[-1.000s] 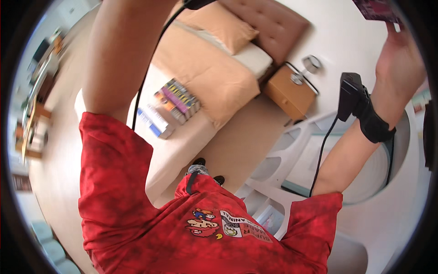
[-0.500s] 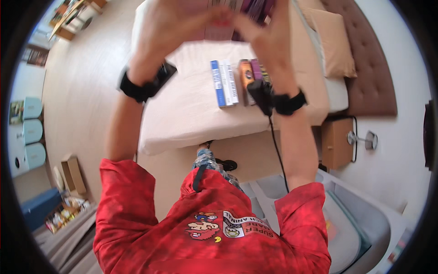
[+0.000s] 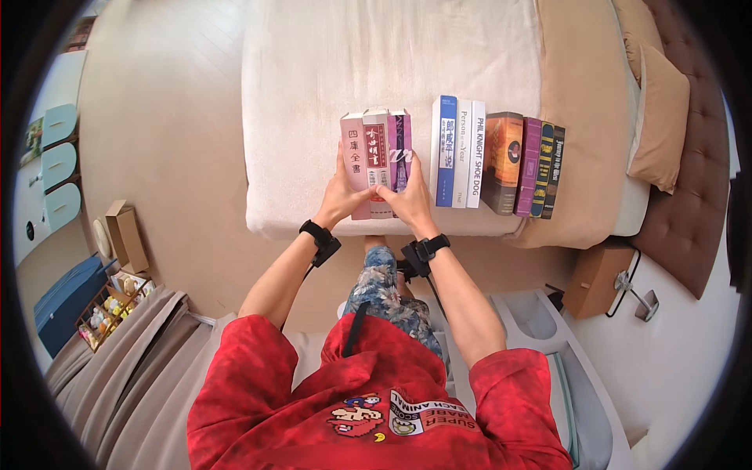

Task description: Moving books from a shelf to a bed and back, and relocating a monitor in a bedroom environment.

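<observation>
Three books stand side by side, spines up, on the near part of the bed (image 3: 313,63): a pink book (image 3: 354,145), a white and dark red book (image 3: 376,145) and a purple book (image 3: 400,137). My left hand (image 3: 342,192) clasps the row's left side, and my right hand (image 3: 411,202) clasps its right side. Both thumbs press on the spines and meet near the middle. To the right, a blue and white book (image 3: 444,153) stands with two white books (image 3: 468,157). Beyond a small gap come a thick brown-orange book (image 3: 501,157), a purple volume (image 3: 527,168) and dark books (image 3: 548,172).
Pillows (image 3: 659,117) lie at the padded brown headboard (image 3: 674,47). A brown nightstand (image 3: 599,278) and a metal lamp (image 3: 644,301) are at the right. A grey-white unit (image 3: 540,321) stands close to my right arm. Far left are a cardboard box (image 3: 128,235) and a toy basket (image 3: 113,309).
My hands have come down and nearer with the pink, white-red and purple books, from the far side to the bed's near part, left of the other books. The view has shifted.
</observation>
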`<act>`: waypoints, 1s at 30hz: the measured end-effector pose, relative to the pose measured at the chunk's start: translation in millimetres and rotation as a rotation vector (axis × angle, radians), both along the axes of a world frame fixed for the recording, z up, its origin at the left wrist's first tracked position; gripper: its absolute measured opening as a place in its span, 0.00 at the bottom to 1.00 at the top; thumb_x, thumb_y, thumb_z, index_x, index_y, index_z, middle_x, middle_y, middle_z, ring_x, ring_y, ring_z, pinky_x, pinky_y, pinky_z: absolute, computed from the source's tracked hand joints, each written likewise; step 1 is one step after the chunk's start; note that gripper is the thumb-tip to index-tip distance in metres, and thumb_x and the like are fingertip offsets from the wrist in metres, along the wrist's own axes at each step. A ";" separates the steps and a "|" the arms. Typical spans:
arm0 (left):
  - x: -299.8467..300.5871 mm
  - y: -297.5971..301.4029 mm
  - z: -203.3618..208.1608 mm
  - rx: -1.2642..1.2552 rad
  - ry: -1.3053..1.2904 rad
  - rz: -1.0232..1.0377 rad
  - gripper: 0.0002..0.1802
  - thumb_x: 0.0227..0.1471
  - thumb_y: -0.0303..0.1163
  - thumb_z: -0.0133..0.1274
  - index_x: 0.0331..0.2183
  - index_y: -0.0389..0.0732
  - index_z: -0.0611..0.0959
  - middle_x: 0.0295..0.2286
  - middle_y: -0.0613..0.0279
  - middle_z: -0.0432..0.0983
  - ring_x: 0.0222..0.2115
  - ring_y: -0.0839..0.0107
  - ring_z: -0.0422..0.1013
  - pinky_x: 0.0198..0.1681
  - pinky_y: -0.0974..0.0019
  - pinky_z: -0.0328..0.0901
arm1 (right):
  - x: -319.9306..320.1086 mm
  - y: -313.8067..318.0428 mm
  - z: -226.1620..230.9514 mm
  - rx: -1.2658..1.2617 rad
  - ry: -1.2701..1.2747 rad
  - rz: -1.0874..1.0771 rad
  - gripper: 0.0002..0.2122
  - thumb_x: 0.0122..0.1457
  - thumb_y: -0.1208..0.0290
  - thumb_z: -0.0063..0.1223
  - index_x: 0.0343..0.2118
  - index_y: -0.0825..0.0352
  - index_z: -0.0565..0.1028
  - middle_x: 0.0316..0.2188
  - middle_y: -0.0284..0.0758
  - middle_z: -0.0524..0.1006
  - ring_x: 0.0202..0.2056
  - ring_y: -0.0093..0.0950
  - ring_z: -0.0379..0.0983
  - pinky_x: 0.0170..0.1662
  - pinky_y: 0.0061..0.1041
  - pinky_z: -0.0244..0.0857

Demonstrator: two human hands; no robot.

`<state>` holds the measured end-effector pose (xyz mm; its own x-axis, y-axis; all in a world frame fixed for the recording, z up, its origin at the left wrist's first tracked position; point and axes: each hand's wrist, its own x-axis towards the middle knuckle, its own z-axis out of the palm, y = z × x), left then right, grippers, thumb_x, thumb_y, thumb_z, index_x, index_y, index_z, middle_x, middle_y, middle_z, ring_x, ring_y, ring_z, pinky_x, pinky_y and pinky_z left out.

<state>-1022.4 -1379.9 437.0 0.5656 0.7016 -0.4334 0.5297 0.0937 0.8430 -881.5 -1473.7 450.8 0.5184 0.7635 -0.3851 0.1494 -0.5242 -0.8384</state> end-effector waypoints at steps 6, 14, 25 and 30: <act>5.9 12.0 -67.5 0.032 0.059 -0.120 0.66 0.36 0.36 0.66 0.62 0.44 0.35 0.48 0.37 0.67 0.46 0.47 0.70 0.49 0.56 0.66 | 1.6 1.0 -60.0 0.022 0.169 -0.085 0.39 0.42 0.68 0.64 0.57 0.69 0.54 0.49 0.48 0.68 0.49 0.42 0.68 0.50 0.35 0.63; 19.9 18.7 -102.6 -0.049 0.022 -0.049 0.65 0.36 0.34 0.66 0.62 0.43 0.35 0.48 0.37 0.68 0.46 0.48 0.70 0.49 0.57 0.65 | 14.9 18.0 -88.7 -0.056 0.124 -0.107 0.43 0.41 0.69 0.63 0.60 0.71 0.50 0.53 0.50 0.64 0.53 0.42 0.64 0.54 0.35 0.59; -1.2 15.7 -109.9 -0.254 0.063 0.036 0.71 0.33 0.42 0.71 0.61 0.38 0.34 0.49 0.31 0.64 0.49 0.48 0.67 0.49 0.56 0.66 | 13.6 9.2 -74.6 -0.299 0.035 -0.121 0.50 0.38 0.67 0.66 0.59 0.81 0.44 0.56 0.60 0.56 0.59 0.47 0.54 0.61 0.34 0.51; -52.6 2.1 -114.9 -0.332 0.202 0.048 0.73 0.31 0.44 0.72 0.61 0.39 0.35 0.55 0.26 0.51 0.54 0.39 0.57 0.52 0.51 0.63 | -2.9 -36.8 -62.6 -0.555 0.184 0.034 0.47 0.41 0.62 0.63 0.57 0.86 0.47 0.54 0.62 0.60 0.58 0.46 0.58 0.59 0.30 0.54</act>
<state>-1075.1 -1377.8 322.0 0.4157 0.5276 -0.7408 0.6704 0.3727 0.6416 -884.4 -1510.5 388.2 0.3837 0.4370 -0.8135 0.0518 -0.8897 -0.4535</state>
